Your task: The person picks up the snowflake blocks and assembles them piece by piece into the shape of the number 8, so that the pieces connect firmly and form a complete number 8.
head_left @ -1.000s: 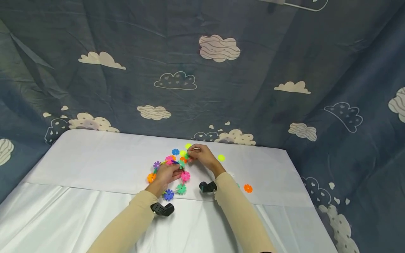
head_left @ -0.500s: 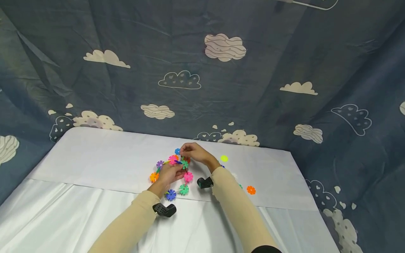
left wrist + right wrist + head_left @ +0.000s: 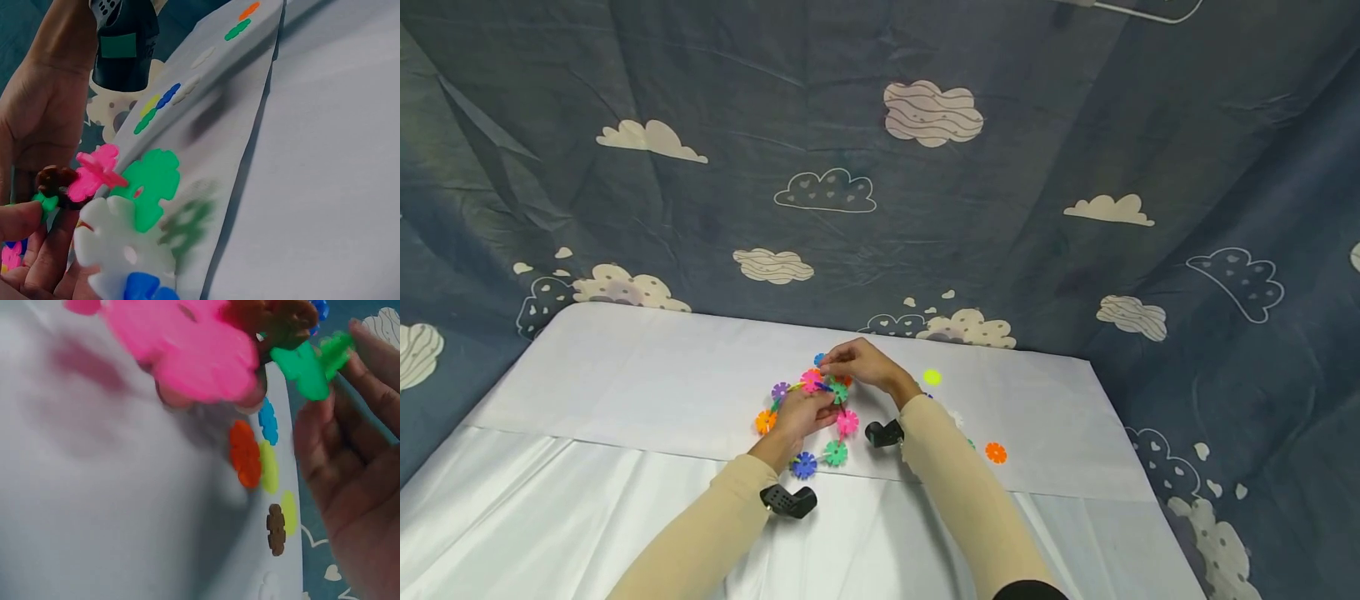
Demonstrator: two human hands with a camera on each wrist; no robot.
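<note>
Chain point(image 3: 847, 422) of discs partly linked, held over table point(image 3: 662, 375), clamped in left hand point(image 3: 805, 412). Green disc point(image 3: 337, 351) pinched against it by right hand point(image 3: 861, 364); joint cannot be judged. Loose discs point(image 3: 996, 452) left unlinked right of chain.

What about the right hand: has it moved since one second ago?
Yes, leftward: in the head view, the right hand is now farther left of the loose yellow piece.
</note>
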